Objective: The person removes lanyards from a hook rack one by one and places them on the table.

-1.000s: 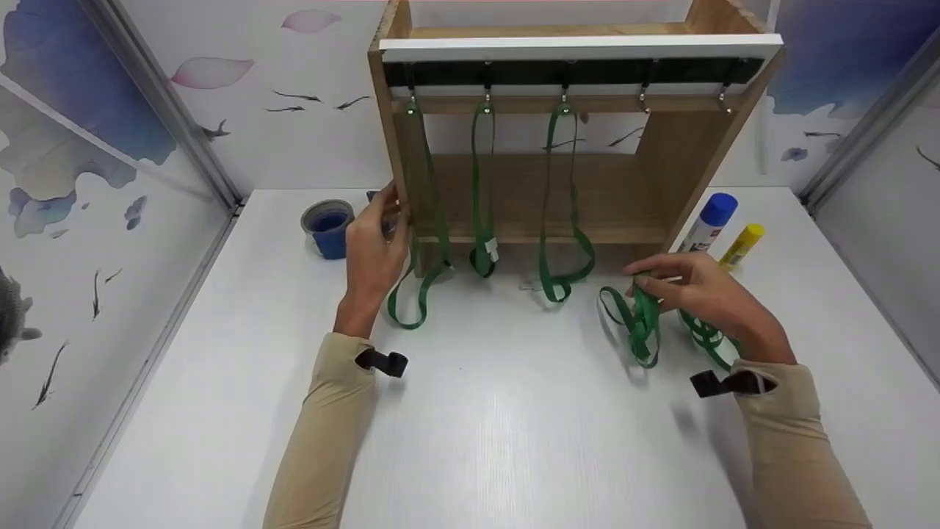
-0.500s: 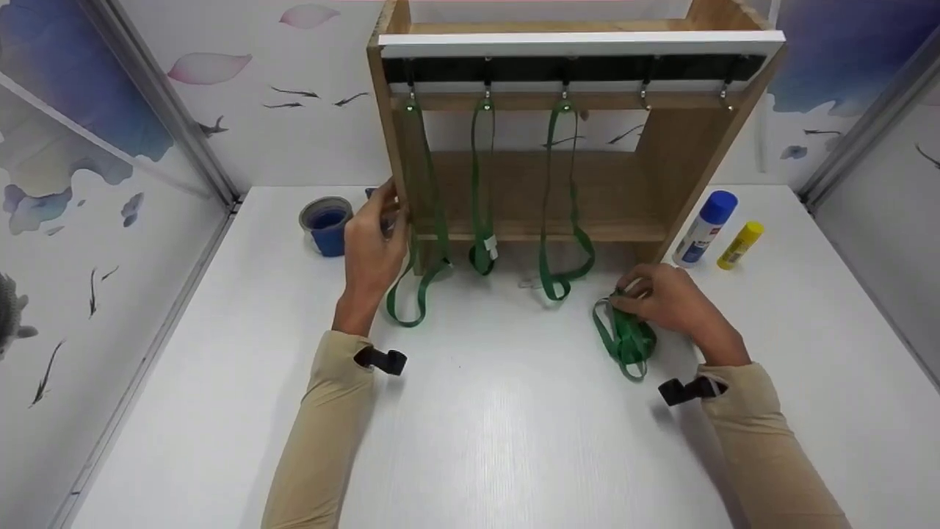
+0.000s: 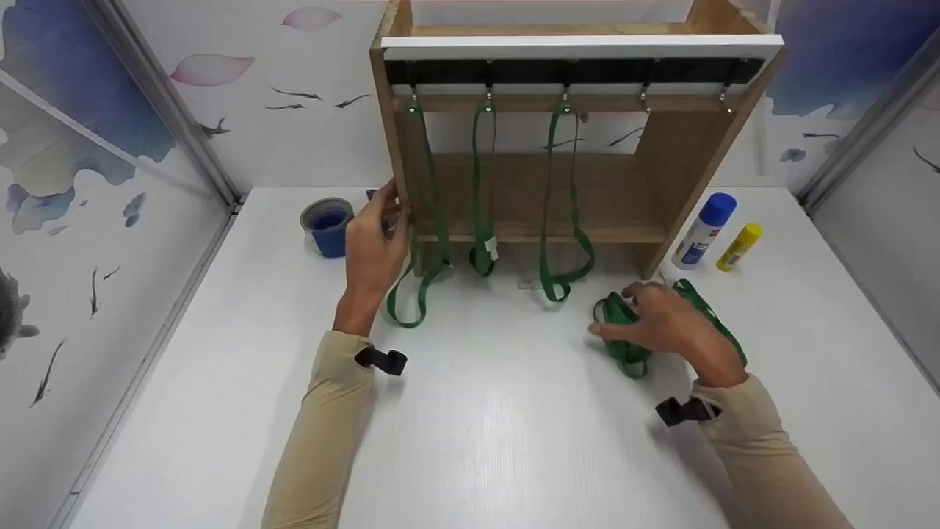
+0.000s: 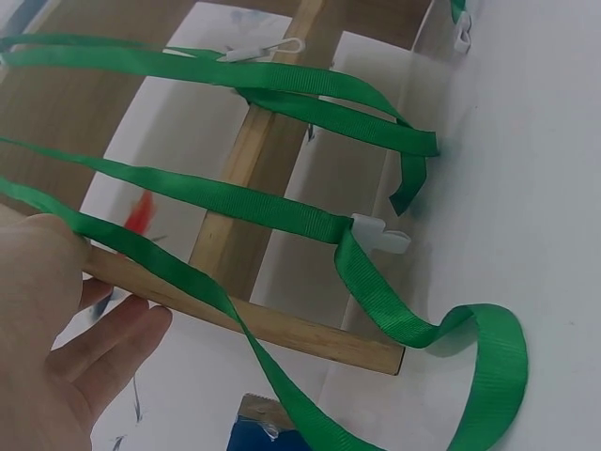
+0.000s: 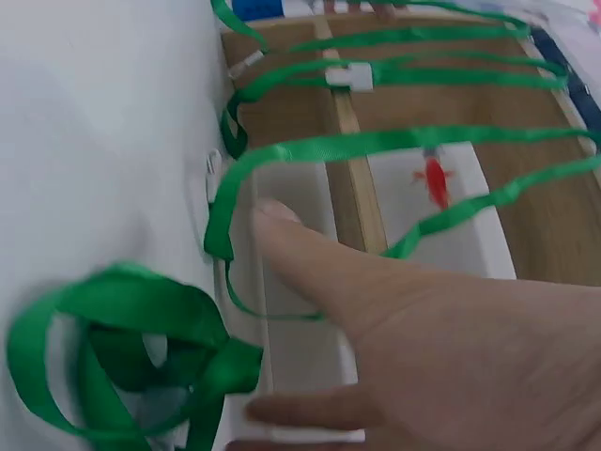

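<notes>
My left hand [image 3: 373, 246] grips the left side panel of a wooden rack [image 3: 543, 191], its fingers against the panel's outer face. Three green lanyards hang from hooks on the rack's front bar; the middle one [image 3: 481, 184] carries a white clip. Below the rack's right leg, my right hand [image 3: 664, 323] hovers over a bunched green lanyard [image 3: 618, 310], thumb spread away from the fingers. In the right wrist view that lanyard [image 5: 141, 299] lies in loose loops beside the hand, not pinched. Another green lanyard [image 3: 711, 317] lies to the right, partly hidden by the hand.
Two hooks at the bar's right end [image 3: 683, 99] carry no lanyard. Right of the rack stand a blue-capped glue bottle [image 3: 703, 231] and a yellow glue stick [image 3: 739, 247]. A blue tape roll [image 3: 328, 228] sits left of the rack. Printed walls enclose the white table [image 3: 470, 426].
My right hand has carried a green lanyard slightly left, then let it go, and its fingers have spread. The left hand stays at the side panel.
</notes>
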`<state>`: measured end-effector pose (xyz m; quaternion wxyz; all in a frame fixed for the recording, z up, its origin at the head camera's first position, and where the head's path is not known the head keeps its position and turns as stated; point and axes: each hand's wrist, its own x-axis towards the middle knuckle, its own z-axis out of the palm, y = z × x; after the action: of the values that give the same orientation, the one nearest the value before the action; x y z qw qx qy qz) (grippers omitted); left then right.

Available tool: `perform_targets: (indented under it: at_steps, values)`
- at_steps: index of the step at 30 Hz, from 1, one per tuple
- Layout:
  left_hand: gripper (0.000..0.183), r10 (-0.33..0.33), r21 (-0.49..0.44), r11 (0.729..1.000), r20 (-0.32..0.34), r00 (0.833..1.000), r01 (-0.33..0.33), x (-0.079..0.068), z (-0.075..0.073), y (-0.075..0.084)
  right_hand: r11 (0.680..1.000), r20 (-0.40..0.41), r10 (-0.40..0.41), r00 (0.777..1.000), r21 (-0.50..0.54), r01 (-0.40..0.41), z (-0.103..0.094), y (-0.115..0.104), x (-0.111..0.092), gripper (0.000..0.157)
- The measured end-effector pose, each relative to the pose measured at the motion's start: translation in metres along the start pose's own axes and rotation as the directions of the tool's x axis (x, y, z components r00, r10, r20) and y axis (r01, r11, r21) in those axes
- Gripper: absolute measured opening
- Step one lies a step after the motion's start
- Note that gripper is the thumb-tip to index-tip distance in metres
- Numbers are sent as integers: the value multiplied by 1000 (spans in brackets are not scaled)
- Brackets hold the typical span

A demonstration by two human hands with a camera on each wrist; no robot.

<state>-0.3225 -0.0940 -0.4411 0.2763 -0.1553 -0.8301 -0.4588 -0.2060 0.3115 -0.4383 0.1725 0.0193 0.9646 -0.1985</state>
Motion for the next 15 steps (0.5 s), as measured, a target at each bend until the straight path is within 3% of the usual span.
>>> perform_targets:
  at_steps: [2, 4, 9, 15]
  values:
    - [45, -7, 13, 1000, 0, 1000, 7, 0, 0, 0, 998, 30, 37, 999, -61, -35, 5, -5, -3, 111]
    - [45, -16, 19, 1000, 0, 1000, 16, -1, -1, 0, 995, 29, 58, 998, -83, -55, 9, -9, -3, 103]
    - [44, -20, 25, 999, -6, 1000, 20, -2, -1, -1, 997, -14, 80, 997, -13, -80, 15, -8, 6, 76]
    - [44, -22, 30, 999, 6, 1000, 22, 0, 0, 0, 995, -95, 76, 993, 76, -69, 13, 4, 18, 61]
